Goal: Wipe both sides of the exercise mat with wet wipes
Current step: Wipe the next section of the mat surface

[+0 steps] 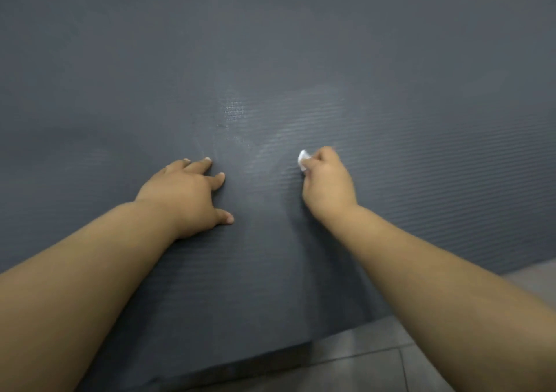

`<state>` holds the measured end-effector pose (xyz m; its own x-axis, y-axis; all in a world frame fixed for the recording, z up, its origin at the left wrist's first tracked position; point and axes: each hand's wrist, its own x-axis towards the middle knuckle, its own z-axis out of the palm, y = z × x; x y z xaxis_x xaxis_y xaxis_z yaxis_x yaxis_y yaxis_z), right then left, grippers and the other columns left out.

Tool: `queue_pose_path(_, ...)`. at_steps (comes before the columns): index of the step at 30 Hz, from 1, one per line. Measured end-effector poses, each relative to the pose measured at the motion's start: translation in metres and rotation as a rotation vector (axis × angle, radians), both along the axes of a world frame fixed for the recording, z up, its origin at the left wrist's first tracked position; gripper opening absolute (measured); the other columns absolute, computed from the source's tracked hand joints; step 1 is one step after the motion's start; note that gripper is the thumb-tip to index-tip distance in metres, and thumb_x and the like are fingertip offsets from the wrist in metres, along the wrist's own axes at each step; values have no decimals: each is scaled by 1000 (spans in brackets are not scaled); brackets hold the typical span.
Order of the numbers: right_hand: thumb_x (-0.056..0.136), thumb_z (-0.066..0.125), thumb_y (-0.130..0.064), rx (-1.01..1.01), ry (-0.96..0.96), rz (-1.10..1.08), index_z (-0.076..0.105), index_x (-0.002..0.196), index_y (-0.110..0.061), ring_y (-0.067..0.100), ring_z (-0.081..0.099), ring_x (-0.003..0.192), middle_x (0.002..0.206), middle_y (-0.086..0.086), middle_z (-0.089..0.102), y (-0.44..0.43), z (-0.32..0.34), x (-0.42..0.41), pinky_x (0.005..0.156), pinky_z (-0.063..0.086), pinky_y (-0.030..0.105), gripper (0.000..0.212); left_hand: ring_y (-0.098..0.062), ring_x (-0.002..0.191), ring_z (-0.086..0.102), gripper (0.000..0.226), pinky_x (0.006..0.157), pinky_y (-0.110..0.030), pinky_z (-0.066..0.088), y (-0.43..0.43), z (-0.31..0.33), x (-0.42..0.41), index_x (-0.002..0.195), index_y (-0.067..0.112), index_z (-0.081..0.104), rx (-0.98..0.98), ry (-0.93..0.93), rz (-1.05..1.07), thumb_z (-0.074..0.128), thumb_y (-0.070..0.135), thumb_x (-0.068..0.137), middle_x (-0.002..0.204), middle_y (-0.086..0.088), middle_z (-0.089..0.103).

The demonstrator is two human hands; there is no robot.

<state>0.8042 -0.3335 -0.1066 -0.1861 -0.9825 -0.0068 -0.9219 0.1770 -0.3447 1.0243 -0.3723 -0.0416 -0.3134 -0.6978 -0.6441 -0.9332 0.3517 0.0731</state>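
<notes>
A dark grey ribbed exercise mat (270, 60) fills nearly the whole view, lying flat. My left hand (188, 194) rests on it with fingers spread, pressing the surface left of centre. My right hand (326, 181) grips a small crumpled white wet wipe (303, 159), which pokes out at the fingertips and touches the mat. Faint lighter damp streaks fan out on the mat beyond both hands. Most of the wipe is hidden inside my fist.
The mat's near edge (240, 364) runs diagonally across the bottom. Grey floor tiles (376, 361) show beyond that edge at the bottom right.
</notes>
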Motion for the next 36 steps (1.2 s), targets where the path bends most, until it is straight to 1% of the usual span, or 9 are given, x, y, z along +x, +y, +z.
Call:
queue_pose_path(2, 95, 47, -21, -50, -114, 319, 63, 99, -9, 29, 56, 70, 84, 8, 56, 36, 4, 44, 55, 41, 28, 21, -26, 145, 1, 85, 119, -38, 8, 10, -12, -4, 150, 31, 12, -72, -38, -38, 48, 67, 82, 158, 3, -4)
queue_pose_path(5, 99, 16, -47, 120, -158, 647, 64, 107, -5, 30, 57, 74, 91, 14, 58, 66, 16, 36, 60, 46, 35, 64, -28, 144, -5, 84, 119, -39, 6, 18, -25, -3, 151, 28, 6, -104, -27, -10, 47, 62, 86, 158, 1, -11)
queue_pose_path(9, 95, 27, -34, 15, 71, 310, 60, 117, -14, 26, 53, 85, 107, 8, 53, 45, 9, -42, 73, 46, 31, 44, -26, 145, -1, 87, 118, -38, 10, 16, -25, -4, 150, 31, 9, -121, 9, 24, 53, 63, 82, 158, 3, -5)
queue_pose_path(13, 99, 40, -33, -60, 49, -101, 61, 92, -5, 13, 41, 68, 74, -7, 42, 41, -9, -31, 72, 42, 36, 36, -26, 144, 7, 87, 113, -40, 20, 15, -20, -7, 148, 36, 18, -154, 5, 41, 58, 65, 77, 158, 4, 4)
queue_pose_path(19, 96, 38, -30, -23, -194, 529, 67, 99, -6, 27, 55, 63, 80, 9, 56, 118, 5, 61, 53, 47, 31, 38, -28, 140, 16, 66, 110, -39, 25, 30, -15, -5, 146, 35, 26, -182, -31, -38, 49, 57, 88, 157, 0, 13)
queue_pose_path(21, 96, 28, -47, 7, -175, 558, 64, 103, -8, 26, 55, 74, 89, 11, 57, 115, 8, 28, 67, 49, 33, 54, -27, 143, 12, 52, 116, -39, 19, 36, -11, -3, 142, 36, 36, -115, 28, -27, 48, 47, 93, 156, 0, 16)
queue_pose_path(24, 98, 40, -27, 64, 14, 323, 62, 108, -10, 26, 53, 89, 102, 7, 54, 101, 3, -39, 71, 38, 26, 30, -19, 145, 10, 45, 118, -36, 14, 41, 5, 2, 135, 35, 48, 20, 116, -19, 53, 44, 91, 155, 7, 21)
queue_pose_path(28, 98, 44, -27, -21, -35, -99, 63, 89, -2, 22, 48, 70, 77, 0, 47, 103, 0, -30, 67, 40, 33, 33, -16, 145, 6, 67, 119, -36, 6, 58, 27, -1, 142, 30, 37, 147, 39, -106, 53, 59, 84, 156, 12, 13)
queue_pose_path(36, 85, 55, -18, 49, -200, 550, 71, 94, -12, 27, 58, 55, 78, 8, 58, 172, 8, 34, 43, 44, 26, 19, -29, 145, -3, 71, 118, -39, 0, 106, 1, -2, 150, 21, 15, -13, -193, -273, 39, 56, 93, 159, -1, -3)
